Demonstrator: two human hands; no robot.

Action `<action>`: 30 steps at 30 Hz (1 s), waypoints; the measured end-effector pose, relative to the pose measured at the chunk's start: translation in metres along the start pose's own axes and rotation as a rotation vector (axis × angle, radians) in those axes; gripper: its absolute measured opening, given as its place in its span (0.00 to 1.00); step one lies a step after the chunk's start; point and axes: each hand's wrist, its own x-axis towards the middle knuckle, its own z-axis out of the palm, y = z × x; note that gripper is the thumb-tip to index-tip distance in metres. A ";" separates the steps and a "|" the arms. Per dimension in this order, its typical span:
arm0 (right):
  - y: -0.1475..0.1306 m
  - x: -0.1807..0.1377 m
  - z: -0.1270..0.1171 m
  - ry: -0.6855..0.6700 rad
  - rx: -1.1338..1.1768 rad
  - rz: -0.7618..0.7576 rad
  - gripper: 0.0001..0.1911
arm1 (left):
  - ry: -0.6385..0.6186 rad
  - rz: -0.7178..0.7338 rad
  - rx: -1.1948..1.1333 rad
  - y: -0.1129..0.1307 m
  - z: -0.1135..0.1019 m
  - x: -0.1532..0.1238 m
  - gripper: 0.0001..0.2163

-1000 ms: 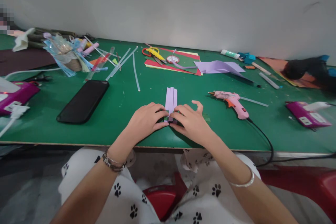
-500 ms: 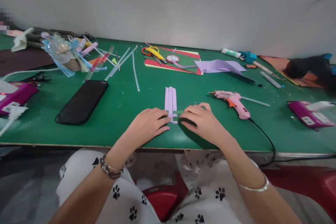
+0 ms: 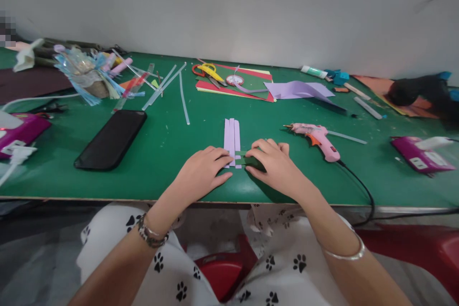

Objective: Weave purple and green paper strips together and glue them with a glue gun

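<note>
Green tabletop [image 3: 168,167] bears purple strips [image 3: 232,136], near ends touching the left hand [image 3: 201,172].

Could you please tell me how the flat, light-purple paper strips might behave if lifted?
The flat, light-purple paper strips look thin, so probably light; being long and narrow, they may flop. Their far ends, uncrossed, could splay.

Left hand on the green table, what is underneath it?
Fingertips of the left hand lie over part of long, narrow lilac paper strips; smooth green tabletop shows around it. Anything beneath the palm and fingers is covered.
</note>
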 end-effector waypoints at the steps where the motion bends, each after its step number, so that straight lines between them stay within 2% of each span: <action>1: -0.001 0.001 0.000 -0.001 0.008 0.003 0.03 | 0.003 -0.023 -0.010 0.001 0.000 0.001 0.11; 5: -0.004 0.002 -0.001 -0.030 0.039 0.020 0.03 | 0.016 -0.084 -0.029 0.003 0.001 0.004 0.11; 11: -0.010 0.001 -0.005 -0.042 0.070 0.024 0.07 | 0.024 -0.074 -0.007 0.004 0.003 0.003 0.10; 17: -0.008 -0.001 -0.004 -0.051 0.103 0.081 0.12 | 0.033 -0.018 0.059 0.005 0.002 0.000 0.10; 22: -0.007 -0.002 -0.002 -0.119 0.070 0.134 0.13 | 0.096 0.096 0.089 0.004 0.001 -0.006 0.11; 30: -0.004 -0.001 -0.003 -0.116 0.047 0.105 0.11 | 0.066 0.171 0.049 -0.002 -0.001 -0.009 0.11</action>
